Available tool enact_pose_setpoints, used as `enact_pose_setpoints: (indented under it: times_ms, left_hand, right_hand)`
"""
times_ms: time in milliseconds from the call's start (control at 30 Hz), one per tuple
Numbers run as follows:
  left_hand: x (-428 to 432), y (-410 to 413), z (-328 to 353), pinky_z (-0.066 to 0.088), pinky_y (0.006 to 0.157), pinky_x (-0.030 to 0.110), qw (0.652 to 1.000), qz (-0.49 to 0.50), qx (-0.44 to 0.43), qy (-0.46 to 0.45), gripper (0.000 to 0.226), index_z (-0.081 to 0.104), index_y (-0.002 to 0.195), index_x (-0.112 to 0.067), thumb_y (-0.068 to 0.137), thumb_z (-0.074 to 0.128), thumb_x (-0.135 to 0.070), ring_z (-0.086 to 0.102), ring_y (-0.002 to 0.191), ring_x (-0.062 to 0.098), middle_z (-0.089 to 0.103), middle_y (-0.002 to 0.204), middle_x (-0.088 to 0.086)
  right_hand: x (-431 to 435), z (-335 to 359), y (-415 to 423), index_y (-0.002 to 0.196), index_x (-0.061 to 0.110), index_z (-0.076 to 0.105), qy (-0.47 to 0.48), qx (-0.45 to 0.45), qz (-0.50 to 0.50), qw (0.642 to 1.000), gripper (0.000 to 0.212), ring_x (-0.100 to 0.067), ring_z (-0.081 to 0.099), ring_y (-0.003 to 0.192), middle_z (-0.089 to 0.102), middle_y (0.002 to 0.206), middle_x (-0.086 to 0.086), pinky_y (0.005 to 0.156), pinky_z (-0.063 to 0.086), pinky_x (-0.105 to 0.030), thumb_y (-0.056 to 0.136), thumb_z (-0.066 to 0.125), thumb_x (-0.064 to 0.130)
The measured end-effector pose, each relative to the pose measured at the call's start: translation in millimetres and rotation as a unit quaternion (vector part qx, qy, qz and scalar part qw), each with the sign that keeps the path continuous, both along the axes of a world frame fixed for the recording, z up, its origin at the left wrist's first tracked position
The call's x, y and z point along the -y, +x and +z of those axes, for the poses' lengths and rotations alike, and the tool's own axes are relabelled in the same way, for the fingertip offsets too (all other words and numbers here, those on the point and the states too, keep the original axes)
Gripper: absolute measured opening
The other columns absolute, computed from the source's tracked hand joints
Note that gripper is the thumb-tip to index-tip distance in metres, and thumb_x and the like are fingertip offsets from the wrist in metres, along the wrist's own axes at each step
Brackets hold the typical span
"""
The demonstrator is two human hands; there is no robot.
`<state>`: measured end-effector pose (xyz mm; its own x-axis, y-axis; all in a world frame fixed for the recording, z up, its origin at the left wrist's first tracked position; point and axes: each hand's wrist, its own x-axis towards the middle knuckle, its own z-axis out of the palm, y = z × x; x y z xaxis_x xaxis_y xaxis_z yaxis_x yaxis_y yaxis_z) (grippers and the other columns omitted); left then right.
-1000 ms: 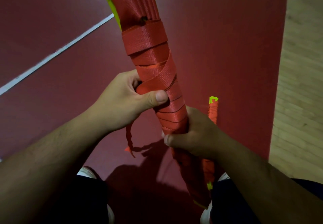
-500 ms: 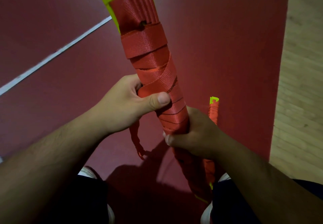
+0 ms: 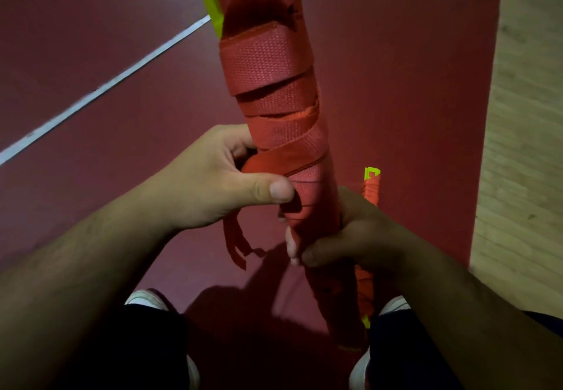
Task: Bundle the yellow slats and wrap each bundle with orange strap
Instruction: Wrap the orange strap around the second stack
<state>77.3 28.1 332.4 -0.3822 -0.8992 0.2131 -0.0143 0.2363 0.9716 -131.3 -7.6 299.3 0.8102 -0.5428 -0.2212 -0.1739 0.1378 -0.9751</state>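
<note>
A bundle of yellow slats point(image 3: 210, 0) stands nearly upright in front of me, wound along most of its length in orange strap point(image 3: 268, 64). Only a yellow edge shows at the upper left. My left hand point(image 3: 219, 182) grips the bundle's middle, thumb pressing the strap across its front, and a loose strap tail point(image 3: 236, 243) hangs below that hand. My right hand point(image 3: 344, 234) clasps the bundle lower down, fingers curled round it. The bundle's top is cut off by the frame.
A second wrapped bundle point(image 3: 372, 188) with a yellow tip lies on the dark red floor point(image 3: 411, 85) behind my right hand. A white line point(image 3: 100, 88) crosses the floor at left. Pale wooden flooring point(image 3: 524, 115) runs along the right. My white shoes point(image 3: 146, 298) show below.
The bundle has come closer and higher, so its yellow top left the frame. My left thumb slid lower on the strap, and the loose tail now hangs shorter.
</note>
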Motion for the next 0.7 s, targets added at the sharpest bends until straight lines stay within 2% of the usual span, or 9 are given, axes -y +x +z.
enact_pose_setpoints:
  times_ms: [67, 167, 267, 300, 333, 400, 500, 600, 700]
  left_hand:
    - [-2.3, -3.6, 1.0, 0.055, 0.073, 0.051, 1.0, -0.019, -0.001, 0.005, 0.047, 0.059, 0.09, 0.011, 0.091, 0.066, -0.036, 0.063, 0.069, 0.044, 0.062, 0.077, 0.029]
    - [-8.2, -12.2, -0.9, 0.051, 0.051, 0.046, 0.999, 0.013, -0.03, 0.018, 0.034, 0.055, 0.081, 0.014, 0.099, 0.054, -0.015, 0.061, 0.052, 0.042, 0.059, 0.061, 0.028]
    - [-12.7, -24.4, -3.0, 0.048, 0.048, 0.053, 0.984, 0.171, -0.045, 0.026, 0.045, 0.057, 0.081, 0.016, 0.097, 0.057, -0.025, 0.061, 0.052, 0.048, 0.062, 0.063, 0.031]
    - [-11.9, -26.4, -2.6, 0.051, 0.051, 0.049, 0.97, 0.239, -0.037, 0.023, 0.044, 0.061, 0.079, 0.01, 0.093, 0.06, -0.032, 0.064, 0.056, 0.044, 0.066, 0.066, 0.026]
    - [-10.0, -26.4, -2.8, 0.051, 0.051, 0.039, 0.952, 0.302, -0.032, 0.024, 0.04, 0.062, 0.072, 0.001, 0.092, 0.063, -0.035, 0.064, 0.055, 0.032, 0.068, 0.063, 0.014]
    - [-5.1, -23.7, -2.7, 0.039, 0.046, 0.02, 0.914, 0.401, -0.034, 0.05, 0.039, 0.053, 0.06, -0.018, 0.095, 0.063, -0.033, 0.047, 0.045, 0.006, 0.053, 0.049, -0.011]
    - [0.2, -19.1, -3.2, 0.032, 0.044, 0.015, 0.88, 0.467, -0.041, 0.078, 0.042, 0.048, 0.057, -0.023, 0.095, 0.061, -0.036, 0.038, 0.043, 0.001, 0.043, 0.047, -0.016]
    - [1.4, -19.2, -8.5, 0.035, 0.048, 0.015, 0.876, 0.476, -0.032, 0.071, 0.04, 0.051, 0.059, -0.024, 0.095, 0.063, -0.037, 0.04, 0.048, 0.001, 0.045, 0.051, -0.017]
    - [3.0, -19.3, -9.9, 0.034, 0.05, 0.017, 0.891, 0.449, 0.01, 0.066, 0.038, 0.052, 0.063, -0.022, 0.095, 0.063, -0.04, 0.039, 0.048, 0.001, 0.044, 0.051, -0.016]
  right_hand:
    - [-1.0, 1.3, 0.0, 0.097, 0.002, 0.067, 0.048, 0.001, 0.029, 0.998, 0.043, -0.028, 0.067, 0.071, 0.07, 0.077, -0.015, 0.069, 0.054, -0.038, 0.056, 0.065, -0.011]
    - [-3.7, 6.7, 3.5, 0.099, 0.01, 0.067, 0.073, -0.003, 0.06, 0.995, 0.044, -0.022, 0.069, 0.074, 0.072, 0.08, -0.012, 0.07, 0.054, -0.031, 0.061, 0.063, -0.011]
    - [-2.6, 10.0, 8.9, 0.095, 0.009, 0.068, 0.042, -0.013, 0.034, 0.998, 0.032, -0.023, 0.071, 0.079, 0.074, 0.087, -0.014, 0.072, 0.055, -0.032, 0.066, 0.066, -0.004]
    - [-2.7, 8.9, 11.4, 0.099, 0.01, 0.066, 0.027, -0.016, 0.008, 0.999, 0.033, -0.024, 0.07, 0.081, 0.073, 0.09, -0.013, 0.072, 0.056, -0.033, 0.068, 0.068, 0.0]
    - [-3.7, 7.5, 13.9, 0.107, 0.012, 0.063, 0.009, -0.02, -0.021, 1.0, 0.038, -0.023, 0.069, 0.082, 0.072, 0.093, -0.012, 0.072, 0.056, -0.034, 0.07, 0.071, 0.005]
    - [-6.7, 1.0, 16.6, 0.122, 0.023, 0.054, -0.044, -0.047, -0.081, 0.995, 0.059, -0.015, 0.067, 0.085, 0.07, 0.098, 0.0, 0.072, 0.054, -0.032, 0.068, 0.078, 0.024]
    - [-13.0, 1.9, 18.1, 0.126, 0.047, 0.043, -0.158, -0.172, -0.138, 0.963, 0.082, -0.003, 0.066, 0.087, 0.066, 0.104, 0.014, 0.078, 0.054, -0.029, 0.056, 0.086, 0.051]
    - [-16.8, 0.9, 22.4, 0.127, 0.044, 0.039, -0.276, -0.247, -0.127, 0.92, 0.074, -0.008, 0.062, 0.085, 0.063, 0.099, 0.014, 0.074, 0.049, -0.026, 0.067, 0.083, 0.042]
    - [-17.7, -4.5, 24.7, 0.113, 0.041, 0.044, -0.29, -0.248, -0.149, 0.912, 0.054, -0.014, 0.06, 0.076, 0.062, 0.085, 0.01, 0.067, 0.047, -0.029, 0.071, 0.075, 0.029]
